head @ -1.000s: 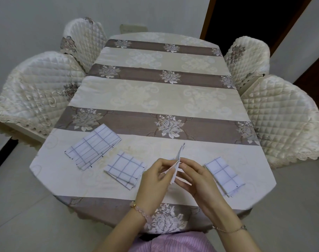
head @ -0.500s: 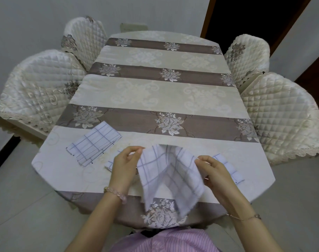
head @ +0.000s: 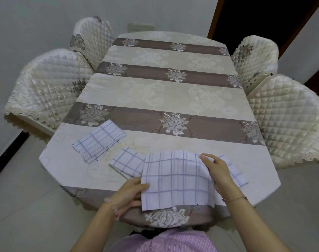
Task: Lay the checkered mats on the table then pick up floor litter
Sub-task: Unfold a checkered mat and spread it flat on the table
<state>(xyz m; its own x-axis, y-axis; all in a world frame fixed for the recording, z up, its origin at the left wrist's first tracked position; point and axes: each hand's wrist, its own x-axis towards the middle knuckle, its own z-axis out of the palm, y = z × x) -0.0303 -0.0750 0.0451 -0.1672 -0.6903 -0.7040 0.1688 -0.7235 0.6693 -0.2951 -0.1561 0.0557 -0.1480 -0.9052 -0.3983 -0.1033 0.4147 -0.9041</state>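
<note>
count: four checkered mats on the table (head: 173,99), one opened out and three folded. the opened mat (head: 177,179) lies at the near end, directly before you, its near edge over the brown band at the rim. your left hand (head: 131,193) pinches its left edge, thumb on top, fingers beneath. your right hand (head: 218,171) holds its right edge with curled fingers; that edge is bunched up off the cloth.

surroundings: four quilted chairs (head: 45,88), two on each side.

obstructions: the opened mat overlaps a corner of the middle folded mat (head: 127,162); your right hand hides part of the right folded mat (head: 235,171).

orientation: the left folded mat (head: 99,140) lies apart, its long axis running near-left to far-right. the opened mat reads nearly square, its edges roughly in line with the near rim.
</note>
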